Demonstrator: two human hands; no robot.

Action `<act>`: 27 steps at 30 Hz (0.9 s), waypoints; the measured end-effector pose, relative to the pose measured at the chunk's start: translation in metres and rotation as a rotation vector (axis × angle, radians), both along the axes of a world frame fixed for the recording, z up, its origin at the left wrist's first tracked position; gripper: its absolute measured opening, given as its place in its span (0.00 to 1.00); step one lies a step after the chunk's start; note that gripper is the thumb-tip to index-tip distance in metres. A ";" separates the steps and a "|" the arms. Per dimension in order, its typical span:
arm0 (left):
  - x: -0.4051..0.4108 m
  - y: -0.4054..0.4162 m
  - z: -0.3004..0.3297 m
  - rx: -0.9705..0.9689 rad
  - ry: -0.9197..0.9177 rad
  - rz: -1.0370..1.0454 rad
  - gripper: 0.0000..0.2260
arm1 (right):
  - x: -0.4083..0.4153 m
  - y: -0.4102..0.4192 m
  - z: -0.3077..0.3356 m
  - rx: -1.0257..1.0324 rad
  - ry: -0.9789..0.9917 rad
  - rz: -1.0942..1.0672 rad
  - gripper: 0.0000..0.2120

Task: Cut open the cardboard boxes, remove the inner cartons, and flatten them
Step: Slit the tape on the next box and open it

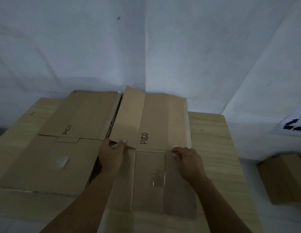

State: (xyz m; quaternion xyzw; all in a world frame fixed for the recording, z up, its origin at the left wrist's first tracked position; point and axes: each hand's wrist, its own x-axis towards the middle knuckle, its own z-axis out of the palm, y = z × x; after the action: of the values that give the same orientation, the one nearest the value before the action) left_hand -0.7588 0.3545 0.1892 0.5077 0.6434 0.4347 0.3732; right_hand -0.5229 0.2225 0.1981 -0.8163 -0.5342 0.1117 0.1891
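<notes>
Spanning bench [213,132]: pale wood grain, bare strip just right of the right grip.
Flattened carton [156,118]: marked PICO, lies on the bench under both grips, stretching away from them to the wall.
Second flattened carton [75,125]: lies left of the left grip, also marked PICO.
Brown box [284,179]: well right of the right grip, below bench level.
Left hand [111,153]: forearm extended, grip narrow, thumb and fingers pinching a flap edge of the carton.
Right hand [188,160]: knuckles up, fingers curled on the carton's crease; whether it grips cannot be told.
Tape patch [159,179]: clear, on the carton nearer than the right grip.
</notes>
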 end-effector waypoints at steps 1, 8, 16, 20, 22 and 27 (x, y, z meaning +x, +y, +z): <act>-0.002 0.005 -0.008 -0.053 -0.002 -0.010 0.11 | 0.000 0.002 -0.008 0.005 -0.012 -0.015 0.11; -0.009 0.022 -0.048 -0.243 0.233 -0.153 0.11 | -0.010 0.005 -0.048 -0.159 -0.087 -0.124 0.21; -0.025 -0.044 -0.090 -0.115 0.923 -0.387 0.38 | -0.059 -0.049 -0.092 -0.393 -0.022 -0.304 0.35; -0.029 -0.089 -0.093 -0.198 1.050 -0.412 0.36 | -0.064 -0.055 -0.084 -0.437 -0.037 -0.313 0.35; -0.028 -0.090 -0.088 -0.259 1.038 -0.426 0.33 | -0.061 -0.054 -0.078 -0.425 -0.012 -0.317 0.35; -0.036 -0.072 -0.065 -0.271 0.869 -0.380 0.27 | -0.047 -0.053 -0.060 -0.389 0.189 -0.388 0.32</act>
State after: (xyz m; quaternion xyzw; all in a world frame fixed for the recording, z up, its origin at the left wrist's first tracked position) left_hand -0.7946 0.2821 0.1238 0.6972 0.6864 0.0193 0.2059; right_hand -0.5703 0.1700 0.1379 -0.9102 -0.3167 0.2490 0.0958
